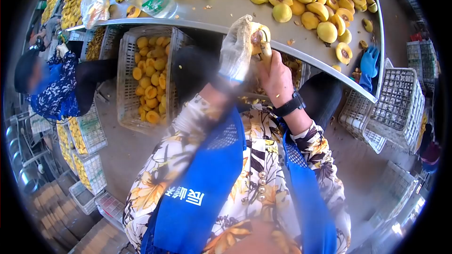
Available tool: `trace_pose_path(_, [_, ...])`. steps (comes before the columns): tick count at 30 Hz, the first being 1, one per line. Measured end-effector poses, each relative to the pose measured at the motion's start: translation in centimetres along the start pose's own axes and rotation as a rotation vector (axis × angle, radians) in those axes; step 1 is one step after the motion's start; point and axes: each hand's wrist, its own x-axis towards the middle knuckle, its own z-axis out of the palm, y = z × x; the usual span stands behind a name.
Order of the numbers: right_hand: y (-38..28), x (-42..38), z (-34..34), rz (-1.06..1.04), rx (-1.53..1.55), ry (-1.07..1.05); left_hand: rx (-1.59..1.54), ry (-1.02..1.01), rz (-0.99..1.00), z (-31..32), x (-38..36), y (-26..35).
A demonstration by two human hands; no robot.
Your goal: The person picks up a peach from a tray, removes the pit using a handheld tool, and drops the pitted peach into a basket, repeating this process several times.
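Note:
My left hand (237, 49), in a pale knit glove, is closed around a halved yellow fruit (257, 37) at the near edge of the metal table (212, 11). The fruit's cut face shows a brown pit area. My right hand (276, 76), bare with a black watch on the wrist, grips a small tool (266, 54) with a light handle. The tool's curved metal end touches the cut face. Both hands meet over the table's edge, above a crate largely hidden beneath them.
Many halved fruits (325, 7) lie across the table. A blue-capped bottle (155, 1), a plastic bag (94, 8) and a blue glove (369, 62) rest there. A crate of fruit halves (126, 87) stands left; stacked crates (395, 96) stand right. Another person (54, 87) sits far left.

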Motion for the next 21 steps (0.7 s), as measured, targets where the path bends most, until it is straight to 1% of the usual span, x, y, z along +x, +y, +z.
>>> trace_pose_path(1, [-0.2, 0.0, 0.1, 0.038, -0.011, -0.009, 0.007, -0.035, 0.027, -0.2, 0.0, -0.3])
trace_pose_path(4, [-0.1, -0.2, 0.5, 0.097, -0.008, -0.015, 0.042, -0.026, 0.049, 0.4, -0.2, -0.6])
trace_pose_path(7, [-0.2, -0.7, 0.7, 0.088, 0.023, -0.028, 0.284, -0.014, 0.156, 0.7, -0.5, -0.7])
trace_pose_path(10, [-0.6, -1.0, 0.2, 0.047, 0.006, -0.089, 0.151, -0.016, 0.069, 0.4, -0.2, -0.6])
trace_pose_path(13, [-0.4, -1.0, 0.1, 0.030, -0.014, -0.197, 0.314, -0.022, -0.051, -0.7, 1.1, -0.5])
trace_pose_path(14, [-0.2, -0.9, 0.2, 0.031, -0.017, -0.235, 0.284, -0.128, -0.159, -0.4, 1.1, 0.9])
trace_pose_path(17, [-0.4, -0.9, 0.4, 0.052, 0.083, -0.226, 0.331, -0.235, -0.261, -0.8, 2.0, 2.0])
trace_pose_path(18, [-0.8, -0.9, 0.4, 0.072, 0.106, -0.205, 0.301, -0.240, -0.328, -1.2, 2.4, 1.9])
trace_pose_path(21, [-1.5, -0.4, 0.3, 0.114, 0.167, -0.149, -0.062, -0.243, -0.220, -1.3, 1.5, 1.6])
